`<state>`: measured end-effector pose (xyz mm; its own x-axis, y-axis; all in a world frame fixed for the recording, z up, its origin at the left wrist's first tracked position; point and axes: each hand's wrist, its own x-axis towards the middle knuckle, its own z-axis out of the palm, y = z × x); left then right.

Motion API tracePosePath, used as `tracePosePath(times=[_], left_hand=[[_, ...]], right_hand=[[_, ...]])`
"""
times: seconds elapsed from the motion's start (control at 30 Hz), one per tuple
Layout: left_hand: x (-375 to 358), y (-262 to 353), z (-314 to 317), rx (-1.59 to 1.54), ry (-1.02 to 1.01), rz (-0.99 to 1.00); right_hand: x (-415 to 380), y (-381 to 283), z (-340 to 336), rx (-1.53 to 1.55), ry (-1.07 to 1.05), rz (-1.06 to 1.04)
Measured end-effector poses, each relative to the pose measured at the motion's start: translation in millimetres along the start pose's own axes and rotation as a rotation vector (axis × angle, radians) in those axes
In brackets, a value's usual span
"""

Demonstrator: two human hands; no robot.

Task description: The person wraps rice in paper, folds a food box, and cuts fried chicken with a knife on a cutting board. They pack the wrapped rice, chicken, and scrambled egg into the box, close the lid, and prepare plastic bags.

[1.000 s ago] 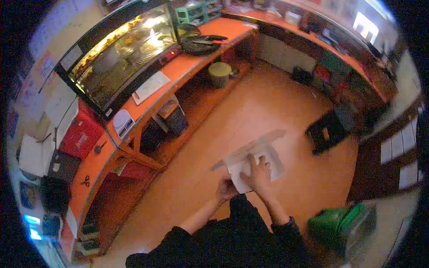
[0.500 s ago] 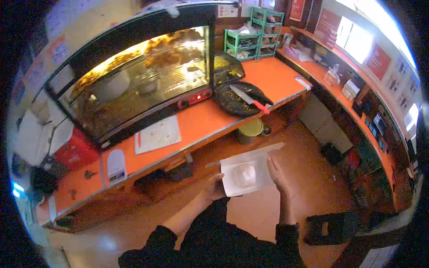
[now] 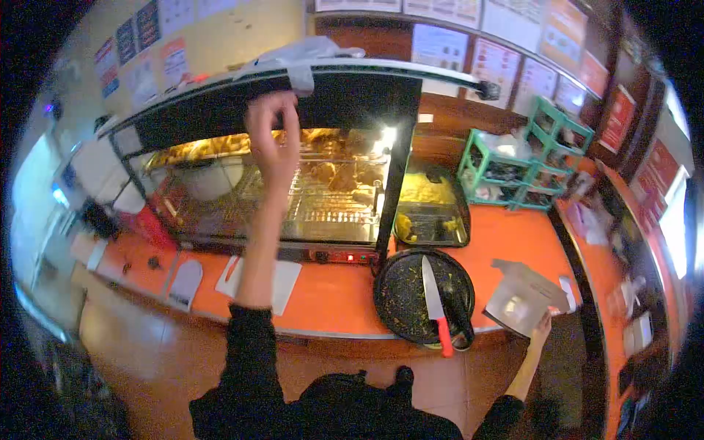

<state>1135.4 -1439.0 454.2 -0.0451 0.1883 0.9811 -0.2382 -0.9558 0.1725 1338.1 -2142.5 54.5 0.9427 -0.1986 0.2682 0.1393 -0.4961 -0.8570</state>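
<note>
My left hand [image 3: 275, 139] is raised in front of the glass-fronted food warmer [image 3: 315, 253]. Its fingers curve with a gap beside the thumb, just below the loose end of a clear plastic bag [image 3: 301, 79]; I see nothing held in it. My right hand [image 3: 543, 326] grips the near right corner of an open paper box [image 3: 532, 282], its flaps spread, at the counter's right end. Inside the box lies a shiny round item [image 3: 513, 304] that I cannot make out clearly. Left of it, a knife with a red handle [image 3: 433, 293] rests across a round black pan [image 3: 400, 301].
Fried pieces of food [image 3: 334, 176] sit on racks inside the lit warmer. A tray with yellow food [image 3: 425, 191] stands beside it, then green stacked baskets [image 3: 499, 165]. A white cutting board [image 3: 286, 282] lies on the orange counter [image 3: 345, 308]. A side shelf [image 3: 598, 264] runs along the right.
My left hand has let go of the box and risen toward the plastic bag. My right hand has carried the box rightward to the counter. The view has turned and come nearer the warmer.
</note>
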Motion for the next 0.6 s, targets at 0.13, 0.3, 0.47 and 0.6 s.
tracePosePath(times=[0.13, 0.3, 0.47, 0.6], left_hand=[[81.1, -45.3, 9.7, 0.379, -0.02, 0.174], [120.1, -122.1, 13.0, 0.863, -0.282, 0.026], [127.1, -93.9, 14.7, 0.744, -0.363, -0.335], [111.5, -58.5, 14.5, 0.3, -0.351, -0.357]], right_hand=[[161.3, 201.1, 28.2, -0.926, -0.102, -0.271], [193.1, 160.1, 79.5, -0.616, -0.182, 0.101], [216.2, 144.6, 104.6, -0.639, -0.139, 0.199], [214.2, 121.3, 107.6, -0.553, 0.14, 0.117]])
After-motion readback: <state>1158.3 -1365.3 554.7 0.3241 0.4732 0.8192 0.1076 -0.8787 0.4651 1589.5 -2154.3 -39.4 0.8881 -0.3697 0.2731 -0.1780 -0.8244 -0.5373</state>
